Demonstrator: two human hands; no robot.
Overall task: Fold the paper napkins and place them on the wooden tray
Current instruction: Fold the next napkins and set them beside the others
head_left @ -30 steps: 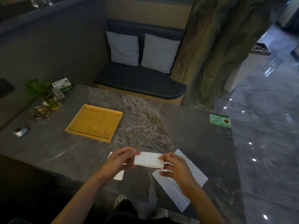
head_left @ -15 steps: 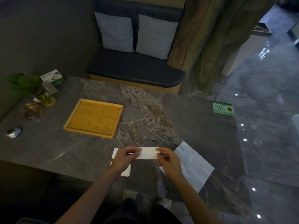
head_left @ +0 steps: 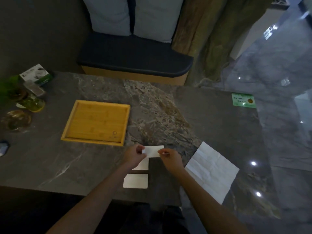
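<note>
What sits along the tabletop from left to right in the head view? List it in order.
Round glass dish → wooden tray → left hand → folded napkin held between both hands → right hand → unfolded napkin → green card.

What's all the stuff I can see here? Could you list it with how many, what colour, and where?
folded napkin: 1, white, held over the table's near middle
folded napkins on table: 2, white, under the left forearm
open napkin: 1, white, near right
wooden tray: 1, yellow-brown, left of centre, nothing on it
table: 1, grey marble
green card: 1, far right corner
box: 1, white and green, far left
glass jar: 1, greenish, far left
cushions: 2, grey, on the bench behind
left hand: pinches the napkin's left end
right hand: pinches its right end
</note>
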